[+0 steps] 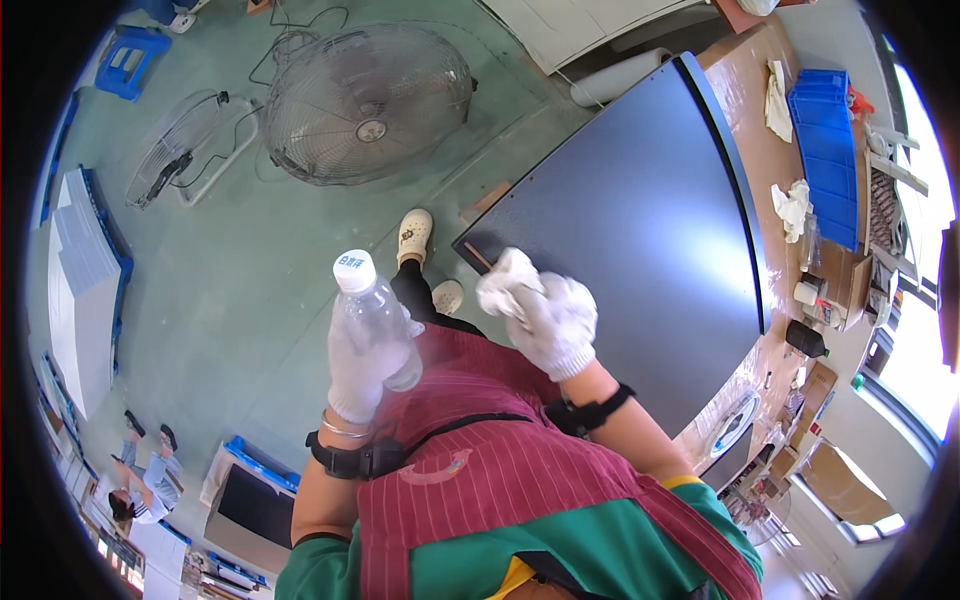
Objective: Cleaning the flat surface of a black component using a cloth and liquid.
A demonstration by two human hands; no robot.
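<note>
White-gloved left hand [357,356] around bottle [374,308], below cap [354,272]

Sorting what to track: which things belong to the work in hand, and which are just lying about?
In hand or close by:
- bottle, left hand
- cloth, right hand
- dark panel

Apparently lying about:
- large fan
- blue stool
- blue crate

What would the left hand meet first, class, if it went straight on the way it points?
The left hand points past its bottle, over green floor, to the large fan: probably the first thing met, though depth is unclear.
</note>
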